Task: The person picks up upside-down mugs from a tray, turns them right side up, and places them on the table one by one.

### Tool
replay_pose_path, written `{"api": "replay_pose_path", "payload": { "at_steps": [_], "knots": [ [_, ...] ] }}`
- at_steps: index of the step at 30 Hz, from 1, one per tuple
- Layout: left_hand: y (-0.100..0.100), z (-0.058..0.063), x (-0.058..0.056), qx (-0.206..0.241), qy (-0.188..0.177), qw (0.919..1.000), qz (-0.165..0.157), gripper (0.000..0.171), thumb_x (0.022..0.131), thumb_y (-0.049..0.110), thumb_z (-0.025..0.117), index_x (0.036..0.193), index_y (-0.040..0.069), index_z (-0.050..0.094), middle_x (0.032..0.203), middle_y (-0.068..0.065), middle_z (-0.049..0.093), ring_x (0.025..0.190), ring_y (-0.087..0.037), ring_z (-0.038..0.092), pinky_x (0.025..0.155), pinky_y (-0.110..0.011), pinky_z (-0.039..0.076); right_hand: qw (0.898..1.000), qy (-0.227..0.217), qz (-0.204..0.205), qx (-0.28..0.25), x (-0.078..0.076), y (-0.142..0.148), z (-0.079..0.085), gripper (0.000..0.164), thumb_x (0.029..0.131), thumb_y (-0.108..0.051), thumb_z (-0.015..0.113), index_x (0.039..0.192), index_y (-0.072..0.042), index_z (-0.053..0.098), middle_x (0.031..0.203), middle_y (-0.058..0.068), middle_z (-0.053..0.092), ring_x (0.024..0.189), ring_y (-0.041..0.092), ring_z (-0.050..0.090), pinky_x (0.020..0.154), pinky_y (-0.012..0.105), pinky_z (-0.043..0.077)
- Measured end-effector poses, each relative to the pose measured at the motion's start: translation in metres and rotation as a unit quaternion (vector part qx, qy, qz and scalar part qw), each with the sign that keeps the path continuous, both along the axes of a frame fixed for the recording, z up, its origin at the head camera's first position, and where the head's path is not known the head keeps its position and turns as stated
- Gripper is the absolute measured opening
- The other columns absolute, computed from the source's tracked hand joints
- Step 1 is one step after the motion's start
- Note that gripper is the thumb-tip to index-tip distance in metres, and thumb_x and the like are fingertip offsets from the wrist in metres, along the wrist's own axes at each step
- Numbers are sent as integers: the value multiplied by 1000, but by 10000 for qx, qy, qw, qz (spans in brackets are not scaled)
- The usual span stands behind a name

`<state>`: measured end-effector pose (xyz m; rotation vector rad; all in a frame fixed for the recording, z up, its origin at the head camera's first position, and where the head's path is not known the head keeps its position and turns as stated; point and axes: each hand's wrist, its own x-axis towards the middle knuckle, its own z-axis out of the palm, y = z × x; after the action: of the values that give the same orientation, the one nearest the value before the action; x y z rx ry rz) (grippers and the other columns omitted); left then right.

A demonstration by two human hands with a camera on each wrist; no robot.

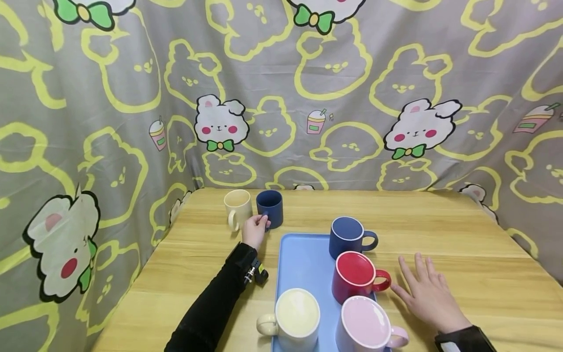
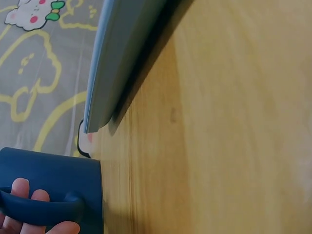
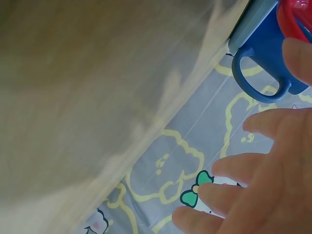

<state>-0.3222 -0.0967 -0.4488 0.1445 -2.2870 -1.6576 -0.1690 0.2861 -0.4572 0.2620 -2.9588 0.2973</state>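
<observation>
At the back left my left hand (image 1: 255, 232) holds the handle of a dark blue mug (image 1: 273, 208). In the left wrist view, fingertips (image 2: 40, 196) curl through that mug's handle (image 2: 44, 210). The mug stands upright, right of a cream mug (image 1: 239, 204). My right hand (image 1: 433, 300) is spread palm down at the table's right, its thumb close to the handle of a red mug (image 1: 354, 269); whether they touch I cannot tell. The right wrist view shows its fingers (image 3: 263, 168) apart, with nothing held.
A light blue tray (image 1: 303, 264) lies in the middle of the wooden table (image 1: 484, 234). On it stand the red mug, another blue mug (image 1: 340, 247), a pink mug (image 1: 360, 327) and a pale yellow mug (image 1: 296, 322). Patterned grey curtains (image 1: 281, 161) hang behind and at both sides.
</observation>
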Motion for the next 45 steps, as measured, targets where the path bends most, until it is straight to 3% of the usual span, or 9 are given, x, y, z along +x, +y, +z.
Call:
{"api": "replay_pose_path", "payload": {
  "at_steps": [8, 16, 23, 27, 29, 32, 39, 42, 45],
  "knots": [
    [-1, -5, -1, -42, 70, 9999, 123, 26, 97, 14, 59, 101, -10, 68, 84, -17, 72, 87, -30, 70, 78, -36, 53, 9999, -106, -7, -74, 1, -2, 0, 72, 97, -48, 53, 142, 7, 39, 144, 44, 19, 130, 63, 17, 99, 77, 16],
    [-13, -4, 2, -458, 423, 9977, -254, 40, 96, 29, 62, 106, -9, 69, 92, -18, 71, 90, -30, 67, 81, -38, 52, 9999, -61, 37, -82, 1, -1, 1, 70, 98, -46, 51, 141, 9, 40, 143, 46, 19, 129, 64, 18, 98, 77, 17],
    [-19, 26, 30, -707, -399, 9930, -855, 68, 99, 29, 56, 144, -15, 29, 147, -33, 33, 137, -43, 30, 112, -50, 25, 9992, -270, 19, -286, -3, 2, 3, 72, 100, -46, 48, 141, 12, 37, 142, 49, 15, 128, 66, 16, 98, 77, 15],
    [-21, 47, 58, -806, -508, 9829, -1575, 76, 101, 30, 52, 150, -10, 10, 156, -31, 8, 144, -42, 7, 116, -53, 8, 9983, -324, -27, -486, -6, 4, 4, 72, 101, -43, 46, 141, 16, 32, 140, 51, 12, 127, 67, 13, 98, 77, 13],
    [-22, 56, 75, -1036, -409, 9725, -2047, 75, 101, 29, 52, 151, -8, 10, 157, -28, 7, 144, -41, 6, 115, -54, 7, 9978, -308, -32, -583, -6, 6, 4, 71, 102, -41, 45, 141, 17, 30, 140, 51, 11, 127, 67, 13, 98, 77, 13],
    [-25, 67, 104, -1556, -358, 9428, -2928, 76, 100, 31, 54, 154, 0, 11, 159, -21, 7, 145, -37, 8, 114, -55, 11, 9971, -273, -24, -709, -7, 8, 6, 71, 103, -38, 43, 142, 18, 25, 140, 51, 9, 128, 67, 10, 98, 77, 12],
    [-21, 72, 157, -3103, -286, 8444, -4357, 97, 85, 43, 73, 157, 13, 14, 161, -13, 9, 144, -35, 17, 110, -58, 24, 9955, -36, -30, -950, -7, 7, 9, 72, 104, -34, 42, 145, 19, 14, 142, 50, 3, 132, 64, 1, 102, 75, 3],
    [-11, 64, 168, -3387, -186, 8233, -4550, 104, 81, 47, 76, 157, 15, 13, 161, -13, 12, 145, -29, 19, 111, -53, 28, 9943, 269, 28, -1033, -5, 2, 11, 73, 103, -34, 44, 145, 18, 14, 143, 49, 3, 134, 61, -1, 105, 72, 0],
    [-3, 54, 174, -3598, 133, 8132, -4572, 108, 77, 49, 79, 156, 10, 17, 157, -16, 22, 142, -26, 28, 110, -44, 33, 9914, 665, 196, -1107, -5, -5, 17, 73, 102, -32, 47, 145, 18, 16, 144, 48, 4, 137, 57, -3, 108, 67, -3]
  ]
}}
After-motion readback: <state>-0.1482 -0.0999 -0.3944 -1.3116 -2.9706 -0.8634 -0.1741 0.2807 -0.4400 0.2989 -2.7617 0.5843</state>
